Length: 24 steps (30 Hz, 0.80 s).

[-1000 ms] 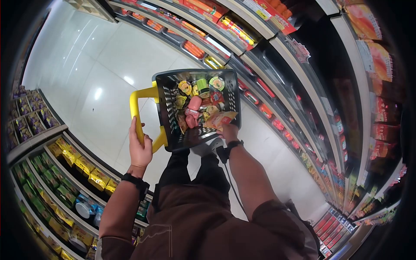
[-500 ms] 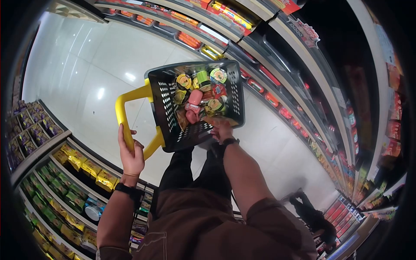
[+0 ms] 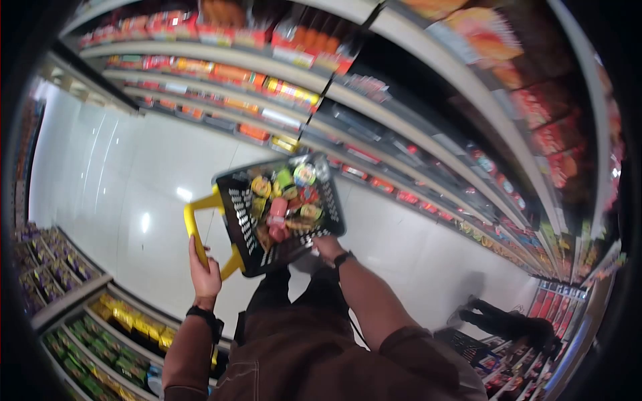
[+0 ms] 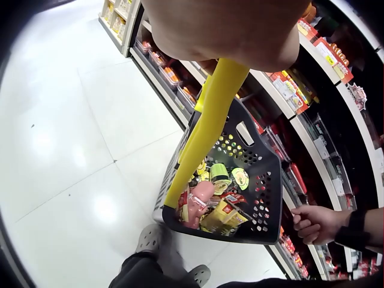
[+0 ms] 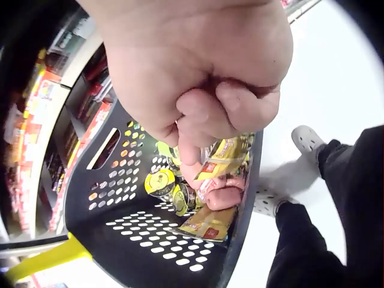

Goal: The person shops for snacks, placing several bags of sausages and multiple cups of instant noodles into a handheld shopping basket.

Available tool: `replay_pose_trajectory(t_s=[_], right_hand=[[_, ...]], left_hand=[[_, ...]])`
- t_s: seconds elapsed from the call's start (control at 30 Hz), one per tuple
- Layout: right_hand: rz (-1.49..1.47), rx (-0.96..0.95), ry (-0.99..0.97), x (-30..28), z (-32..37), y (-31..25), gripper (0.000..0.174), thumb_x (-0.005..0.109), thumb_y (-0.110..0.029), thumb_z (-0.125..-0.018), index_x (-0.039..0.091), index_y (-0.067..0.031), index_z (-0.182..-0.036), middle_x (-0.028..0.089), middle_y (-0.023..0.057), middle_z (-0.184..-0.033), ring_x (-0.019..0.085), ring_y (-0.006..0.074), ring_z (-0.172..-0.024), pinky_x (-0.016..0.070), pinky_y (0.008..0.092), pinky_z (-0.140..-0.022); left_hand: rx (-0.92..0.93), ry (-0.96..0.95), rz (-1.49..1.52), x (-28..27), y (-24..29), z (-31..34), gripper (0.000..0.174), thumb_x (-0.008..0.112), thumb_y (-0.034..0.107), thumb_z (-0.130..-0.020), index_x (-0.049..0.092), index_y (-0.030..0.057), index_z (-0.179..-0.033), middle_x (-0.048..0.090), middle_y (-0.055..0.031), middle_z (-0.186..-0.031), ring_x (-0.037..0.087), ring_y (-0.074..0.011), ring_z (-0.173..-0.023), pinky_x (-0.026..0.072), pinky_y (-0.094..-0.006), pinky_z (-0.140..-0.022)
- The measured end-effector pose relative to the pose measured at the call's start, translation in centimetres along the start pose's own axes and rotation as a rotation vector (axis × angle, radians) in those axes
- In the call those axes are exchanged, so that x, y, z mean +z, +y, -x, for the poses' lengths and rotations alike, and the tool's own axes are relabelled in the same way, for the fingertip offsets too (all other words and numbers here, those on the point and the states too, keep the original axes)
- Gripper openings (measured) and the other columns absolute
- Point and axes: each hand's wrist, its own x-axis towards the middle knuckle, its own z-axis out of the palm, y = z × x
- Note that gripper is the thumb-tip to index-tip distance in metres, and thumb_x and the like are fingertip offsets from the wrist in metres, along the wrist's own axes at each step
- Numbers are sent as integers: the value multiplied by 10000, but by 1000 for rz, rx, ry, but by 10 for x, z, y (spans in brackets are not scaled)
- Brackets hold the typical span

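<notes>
My left hand (image 3: 206,277) grips the yellow handle (image 3: 195,234) of a black basket (image 3: 244,257); in the left wrist view that hand (image 4: 225,30) is over the handle (image 4: 210,120). Inside the basket lie pink items (image 4: 198,201), a green-labelled cup (image 4: 220,178), yellow-lidded cups (image 5: 160,182) and yellow packets (image 4: 223,217). My right hand (image 3: 329,248) is by the basket's near right side, and in the left wrist view this hand (image 4: 318,224) stands apart from the rim. Its fingers (image 5: 204,114) are curled, with nothing seen held in them.
Shelves of red and orange packs (image 3: 307,40) curve along the far and right sides. Yellow packs (image 3: 134,319) and green packs (image 3: 100,347) fill shelving at lower left. Another person (image 3: 511,321) in dark clothes is at lower right. Pale floor (image 3: 154,154) lies between the shelves.
The right hand has let go of the packet and drawn away from the basket's contents. In the head view the basket sits lower and further left, and the left hand keeps its grip.
</notes>
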Motion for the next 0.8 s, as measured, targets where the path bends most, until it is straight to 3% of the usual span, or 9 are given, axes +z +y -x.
replay_pose_trajectory(t_s=[0.07, 0.17, 0.23, 0.27, 0.4, 0.43, 0.53, 0.63, 0.8], right_hand=[[262, -355, 67, -14, -10, 41, 249, 498, -264, -806, 606, -73, -688, 580, 105, -571, 572, 248, -499, 451, 376, -500], [193, -91, 119, -48, 46, 11, 261, 553, -302, -789, 632, -54, -788, 597, 109, -624, 593, 227, -587, 482, 343, -616], [142, -312, 177, -54, 48, 52, 269, 619, -217, -712, 645, -59, -928, 645, 141, -804, 607, 256, -739, 479, 348, -696], [193, -158, 168, -65, 71, 38, 302, 619, -142, -693, 634, -71, -987, 647, 142, -834, 615, 242, -760, 488, 346, -692], [338, -156, 334, -75, 114, 74, 328, 503, -65, -680, 636, -119, -975, 611, 220, -888, 550, 372, -926, 465, 408, -838], [382, -134, 335, -75, 117, 91, 400, 485, -28, -658, 620, -97, -1028, 589, 228, -963, 569, 352, -921, 473, 390, -820], [371, -105, 388, -69, 139, 117, 376, 477, -12, -657, 643, -99, -983, 620, 218, -838, 606, 339, -805, 498, 374, -762], [273, 35, 372, -64, 150, 125, 369, 479, -36, -682, 644, -156, -989, 607, 218, -909, 561, 381, -951, 464, 403, -856], [285, -101, 327, -64, 146, 115, 358, 507, -49, -682, 642, -134, -1002, 621, 214, -933, 593, 344, -907, 476, 388, -815]], left_hand=[[-3, -5, -21, -2, 10, -1, 688, 390, -57, -746, 209, 81, -1395, 489, -119, -984, 508, -203, -824, 435, -285, -747], [20, -17, -61, -7, 20, -1, 685, 419, -31, -735, 225, 62, -1386, 504, -143, -988, 518, -266, -922, 416, -338, -850], [69, -18, -68, -8, 19, 0, 691, 426, -29, -733, 222, 64, -1387, 506, -144, -983, 519, -270, -922, 416, -341, -851], [58, -23, -67, -9, 20, 0, 693, 427, -30, -733, 222, 66, -1388, 504, -145, -983, 518, -270, -922, 417, -340, -848], [76, -44, -32, -10, 23, 3, 703, 423, -40, -732, 214, 72, -1393, 500, -146, -992, 511, -267, -926, 415, -338, -846], [76, -46, -24, -10, 24, 3, 705, 420, -43, -730, 213, 73, -1394, 498, -144, -995, 509, -266, -925, 412, -337, -849], [80, -43, -25, -10, 22, 3, 703, 415, -39, -731, 211, 76, -1394, 497, -141, -997, 507, -263, -924, 406, -338, -860], [89, -37, -26, -8, 13, 2, 712, 427, -33, -724, 212, 77, -1394, 497, -146, -985, 511, -278, -912, 403, -349, -857], [107, -45, -20, -8, 12, 2, 731, 438, -32, -710, 208, 76, -1395, 495, -146, -977, 509, -284, -903, 403, -357, -848]])
